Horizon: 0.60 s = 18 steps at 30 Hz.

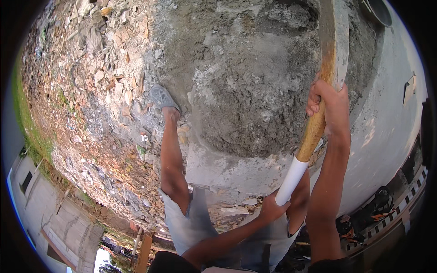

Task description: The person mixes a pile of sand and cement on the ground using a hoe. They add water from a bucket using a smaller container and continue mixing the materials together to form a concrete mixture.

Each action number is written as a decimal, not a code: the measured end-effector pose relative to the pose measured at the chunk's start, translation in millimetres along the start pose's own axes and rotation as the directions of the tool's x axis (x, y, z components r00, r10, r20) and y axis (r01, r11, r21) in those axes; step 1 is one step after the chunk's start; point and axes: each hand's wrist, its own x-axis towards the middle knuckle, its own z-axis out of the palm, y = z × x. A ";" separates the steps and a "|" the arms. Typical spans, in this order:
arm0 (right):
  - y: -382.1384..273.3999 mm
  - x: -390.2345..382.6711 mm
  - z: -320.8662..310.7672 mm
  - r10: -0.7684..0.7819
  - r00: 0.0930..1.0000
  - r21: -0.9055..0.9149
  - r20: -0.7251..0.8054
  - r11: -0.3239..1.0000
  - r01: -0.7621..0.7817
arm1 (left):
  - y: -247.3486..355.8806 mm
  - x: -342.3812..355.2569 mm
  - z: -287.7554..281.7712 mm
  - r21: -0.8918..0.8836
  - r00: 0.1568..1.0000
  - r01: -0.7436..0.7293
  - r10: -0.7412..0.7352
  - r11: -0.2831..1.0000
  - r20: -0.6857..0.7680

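Observation:
Both of my hands are closed round a long wooden tool handle (314, 132) with a white sleeve (292, 181) on its near end. My left hand (274, 208) grips the bottom of that sleeve, low between my legs. Higher up, my right hand (328, 101) wraps round the bare wood. The handle runs up past the top edge, and I cannot make out the tool's head. To its left lies a heap of wet grey mortar (250, 109), lumpy and spread over a flat grey slab (223, 170). My sandalled foot (163, 98) stands at the heap's left edge.
Rubble (100, 113) with broken stones and dry leaves covers the ground on the left. A pale wall (387, 123) rises on the right, with a round container (378, 11) by its far end. Dark gear (378, 204) lies at the lower right.

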 end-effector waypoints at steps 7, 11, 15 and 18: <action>254.0 27.1 -3.2 0.456 0.875 0.044 -0.162 0.889 -0.455 | -90.8 -26.3 -56.4 0.319 0.881 0.460 -0.471 0.829 -0.045; 280.0 -78.1 -21.8 0.527 0.841 0.318 -0.120 0.823 -0.471 | -135.7 -92.0 -89.3 0.461 0.848 0.451 -0.528 0.764 0.046; 181.3 -113.2 -83.0 0.263 0.925 0.432 -0.273 0.893 -0.126 | -139.2 -70.4 -67.0 0.442 0.976 0.101 -0.174 0.891 0.128; 80.9 -32.2 -124.8 0.101 0.901 0.490 -0.422 0.862 0.133 | -53.6 56.4 -50.0 0.556 0.988 -0.138 0.072 0.820 0.139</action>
